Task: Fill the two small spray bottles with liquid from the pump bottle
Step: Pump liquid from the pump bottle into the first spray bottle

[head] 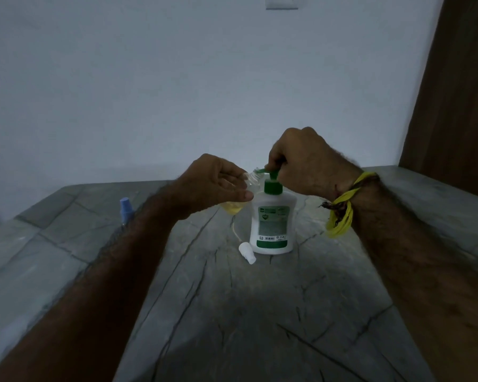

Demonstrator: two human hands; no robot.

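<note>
Head view, biggest first: grey stone table (232,312) filled the lower frame, pale wall behind, brown door at 2 o'clock. White pump bottle (273,221) with green pump head stood upright at centre. Right hand (301,164), at 12 o'clock of that bottle, had fingers curled over the pump head, pressing or about to; yellow band (342,208) on that wrist. Left hand (215,186), at 10 o'clock of the bottle, pinched a small clear spray bottle (233,206), tilted, its open neck right at the green nozzle. Yellow liquid sat in its bottom, looked maybe a third full, mostly hidden by fingers. Its white spray cap (246,252) with dip tube lay on the table at 7 o'clock of the pump bottle, just beside it. Second spray bottle, blue-capped (126,206), stood at 9 o'clock, partly behind the left forearm; fill level unreadable. Judgement: first fill underway, capping and second bottle probably left.
</note>
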